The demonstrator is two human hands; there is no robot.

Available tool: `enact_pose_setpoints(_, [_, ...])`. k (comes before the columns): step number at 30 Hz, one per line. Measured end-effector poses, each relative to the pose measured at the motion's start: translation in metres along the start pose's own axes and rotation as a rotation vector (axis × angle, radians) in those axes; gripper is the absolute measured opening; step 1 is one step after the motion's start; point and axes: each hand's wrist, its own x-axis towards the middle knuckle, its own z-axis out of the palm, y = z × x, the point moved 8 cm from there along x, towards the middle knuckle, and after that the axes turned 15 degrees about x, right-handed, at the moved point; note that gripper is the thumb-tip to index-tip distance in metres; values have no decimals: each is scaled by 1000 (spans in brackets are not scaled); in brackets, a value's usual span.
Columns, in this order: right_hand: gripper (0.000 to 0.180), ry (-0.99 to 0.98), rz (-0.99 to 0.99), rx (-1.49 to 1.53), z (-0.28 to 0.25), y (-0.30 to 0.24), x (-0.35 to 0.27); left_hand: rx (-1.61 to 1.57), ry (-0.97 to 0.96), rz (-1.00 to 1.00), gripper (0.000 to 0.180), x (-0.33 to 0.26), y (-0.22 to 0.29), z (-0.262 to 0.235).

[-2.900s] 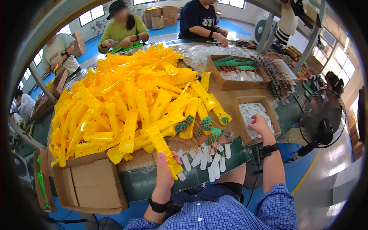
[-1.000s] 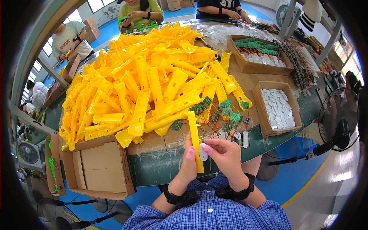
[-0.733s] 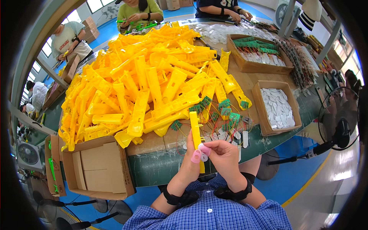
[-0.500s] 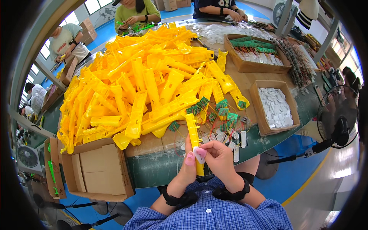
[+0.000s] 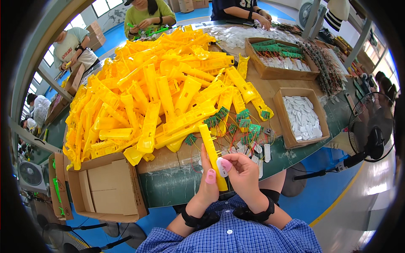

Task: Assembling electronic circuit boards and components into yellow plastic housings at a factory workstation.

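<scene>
Assembly step under way: long yellow plastic housing [image 5: 212,156] gripped upright by left hand [image 5: 206,179], small white oval plastic piece [image 5: 222,161] pinched against housing by right hand [image 5: 244,175]. Next move judged to require firm seating pressure.

a long yellow plastic housing [image 5: 212,157], held upright, with a small white piece [image 5: 222,162], perhaps a button, against it.

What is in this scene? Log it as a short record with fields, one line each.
left hand: left hand grips the long yellow plastic casing near its lower end
right hand: right hand presses a small white piece against the casing
table: green table heaped with yellow casings
near the hands: small green circuit boards with wires
boxes: cardboard box of white pieces; open cardboard box at left
</scene>
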Motion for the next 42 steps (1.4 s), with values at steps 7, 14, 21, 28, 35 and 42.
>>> enact_pose_setpoints(7, [10,16,-13,-11,-1,0,-1,183,100,69,96,-2,9,-4])
enact_pose_setpoints(14, [9,-7,-38,-40,-1,-3,2,271,58,115,98,1,12,-2])
enact_pose_setpoints(21, [10,-62,67,12,-3,5,10,545,28,194,97,5,20,-3])
enact_pose_setpoints(28, [13,-133,117,-12,0,-1,14,139,-95,80,93,2,0,2])
enact_pose_setpoints(35, [14,-125,88,-88,2,-4,14,200,-90,44,95,2,-3,0])
enact_pose_setpoints(42, [14,-112,82,-81,4,-7,14,95,-158,20,95,3,3,2])
